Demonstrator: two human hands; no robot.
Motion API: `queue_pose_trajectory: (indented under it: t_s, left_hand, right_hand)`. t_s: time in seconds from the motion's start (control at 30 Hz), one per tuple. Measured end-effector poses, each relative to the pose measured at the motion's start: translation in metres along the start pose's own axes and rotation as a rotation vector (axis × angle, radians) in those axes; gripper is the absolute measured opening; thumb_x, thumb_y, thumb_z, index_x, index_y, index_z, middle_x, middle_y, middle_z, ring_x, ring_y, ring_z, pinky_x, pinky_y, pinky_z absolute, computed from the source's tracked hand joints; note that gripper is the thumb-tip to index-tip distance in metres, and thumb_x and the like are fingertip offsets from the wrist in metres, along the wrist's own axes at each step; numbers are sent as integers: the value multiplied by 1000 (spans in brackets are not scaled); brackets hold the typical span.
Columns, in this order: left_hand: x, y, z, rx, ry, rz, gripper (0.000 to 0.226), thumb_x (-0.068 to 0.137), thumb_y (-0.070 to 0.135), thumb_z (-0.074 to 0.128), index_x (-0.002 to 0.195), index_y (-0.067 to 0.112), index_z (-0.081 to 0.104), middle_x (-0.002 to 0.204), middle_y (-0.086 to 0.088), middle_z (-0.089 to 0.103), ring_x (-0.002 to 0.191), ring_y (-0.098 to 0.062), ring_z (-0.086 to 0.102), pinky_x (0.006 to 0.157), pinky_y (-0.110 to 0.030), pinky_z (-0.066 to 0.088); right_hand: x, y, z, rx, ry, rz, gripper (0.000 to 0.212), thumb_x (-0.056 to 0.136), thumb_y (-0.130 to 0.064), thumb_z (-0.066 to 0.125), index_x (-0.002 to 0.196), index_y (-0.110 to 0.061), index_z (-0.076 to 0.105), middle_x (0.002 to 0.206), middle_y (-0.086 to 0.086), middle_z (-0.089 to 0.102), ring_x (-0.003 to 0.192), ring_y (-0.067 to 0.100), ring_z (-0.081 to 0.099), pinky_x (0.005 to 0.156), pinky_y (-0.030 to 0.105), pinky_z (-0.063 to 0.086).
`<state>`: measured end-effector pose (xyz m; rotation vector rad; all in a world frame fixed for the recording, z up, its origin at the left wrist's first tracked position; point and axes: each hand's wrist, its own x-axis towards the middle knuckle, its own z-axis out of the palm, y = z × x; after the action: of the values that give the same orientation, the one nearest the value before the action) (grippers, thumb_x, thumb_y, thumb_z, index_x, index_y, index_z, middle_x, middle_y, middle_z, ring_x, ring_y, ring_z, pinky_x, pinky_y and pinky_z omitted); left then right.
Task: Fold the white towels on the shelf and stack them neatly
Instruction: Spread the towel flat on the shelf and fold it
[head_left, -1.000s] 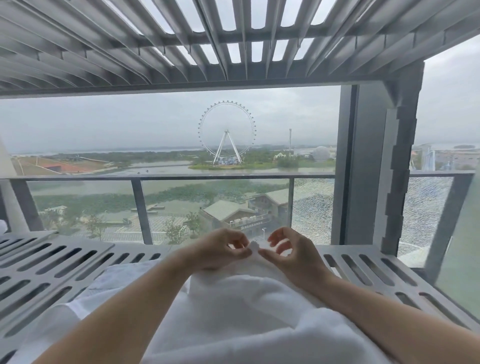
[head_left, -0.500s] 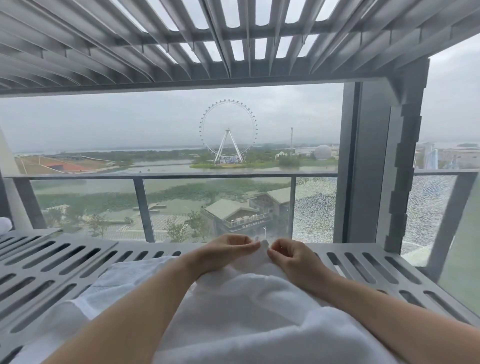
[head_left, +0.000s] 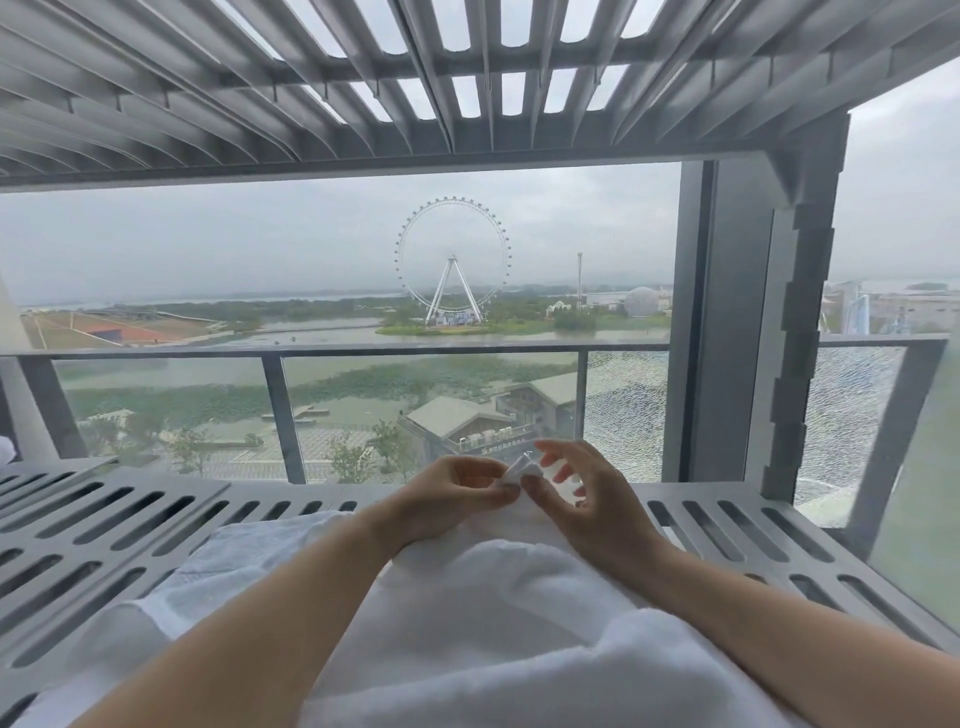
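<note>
A white towel (head_left: 498, 613) lies rumpled across the grey slotted shelf (head_left: 130, 525) and runs out of the bottom of the view. Its far corner is lifted off the shelf. My left hand (head_left: 452, 493) pinches that corner between thumb and fingers. My right hand (head_left: 582, 499) pinches the same corner from the right with thumb and forefinger, its other fingers spread. A thinner white cloth (head_left: 228, 566) lies under the towel at the left. Both forearms reach over the towel.
A second slotted shelf (head_left: 467, 78) hangs overhead. A thick grey upright post (head_left: 753, 322) stands at the right rear. Behind the shelf is a window with a railing. A bit of white cloth (head_left: 5, 449) shows at the far left edge.
Both hands have raised the towel's far corner off the shelf. My right hand's outer fingers have spread apart from a tighter pinch.
</note>
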<state>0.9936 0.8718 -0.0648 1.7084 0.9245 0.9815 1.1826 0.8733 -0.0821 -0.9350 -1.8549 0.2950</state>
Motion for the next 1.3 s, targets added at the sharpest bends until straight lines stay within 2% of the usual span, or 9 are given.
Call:
queue_pose_trajectory:
  t_s: [0.17, 0.3, 0.43, 0.67, 0.83, 1.0, 1.1, 1.17, 1.3]
  left_hand:
    - [1, 18, 3, 255, 68, 68, 16, 83, 15, 68, 95, 6, 70, 88, -7, 69, 81, -18, 61, 72, -24, 47]
    - [0, 33, -3, 535, 53, 35, 22, 84, 23, 67, 100, 9, 66, 99, -13, 70, 94, -29, 65, 84, -42, 50]
    - [-1, 29, -3, 973, 129, 24, 31, 92, 42, 49, 70, 20, 46, 67, 7, 51, 71, -19, 51, 65, -32, 36]
    - [-6, -21, -20, 1210, 60, -74, 29, 100, 39, 25, 85, 20, 42, 100, -9, 58, 93, -22, 53, 79, -30, 36]
    - [-12, -24, -30, 1259, 104, -32, 31, 99, 40, 24, 85, 21, 43, 97, -2, 55, 83, -15, 48, 78, -29, 38]
    - [-10, -24, -31, 1401, 273, 120, 38, 98, 45, 24, 88, 20, 50, 90, -7, 66, 82, -27, 62, 66, -31, 38]
    - [-9, -23, -29, 1433, 338, 179, 39, 97, 48, 26, 87, 20, 51, 87, -6, 67, 80, -27, 63, 64, -30, 36]
    - [-11, -23, -27, 1444, 342, 183, 38, 97, 48, 27, 88, 20, 51, 87, -5, 67, 81, -27, 63, 64, -30, 36]
    - [-14, -21, -24, 1457, 352, 189, 38, 97, 48, 27, 89, 19, 51, 89, -5, 68, 83, -29, 64, 66, -33, 39]
  right_hand:
    - [13, -5, -10, -85, 53, -43, 9, 83, -27, 65, 82, -20, 59, 83, -6, 62, 77, 8, 57, 64, 3, 35]
    - [38, 2, -34, -45, 209, 121, 20, 90, -25, 51, 72, -23, 43, 65, -7, 52, 61, 11, 48, 51, 16, 35]
    - [46, 22, -54, -313, 117, 268, 13, 92, -24, 39, 79, -23, 39, 73, -1, 52, 68, 22, 48, 58, 32, 32]
    - [26, 36, -51, -740, -85, 338, 8, 87, -12, 34, 94, -16, 37, 90, 12, 61, 81, 33, 55, 65, 34, 38]
    - [12, 46, -41, -869, -161, 419, 23, 86, -3, 29, 104, -8, 43, 110, 14, 61, 102, 35, 58, 69, 34, 37]
    - [10, 45, -42, -900, -106, 333, 11, 93, -14, 30, 98, -11, 40, 101, 11, 65, 93, 33, 62, 63, 31, 36]
    - [13, 40, -41, -923, -132, 220, 25, 96, -34, 33, 104, -11, 40, 109, 9, 60, 98, 30, 57, 69, 35, 39]
    - [20, 35, -40, -947, -271, 45, 36, 95, -39, 35, 117, -11, 43, 119, 5, 51, 110, 26, 49, 82, 37, 41]
    - [33, 8, -21, -669, -596, -132, 38, 97, -40, 31, 119, -18, 53, 123, 0, 50, 114, 21, 49, 91, 31, 40]
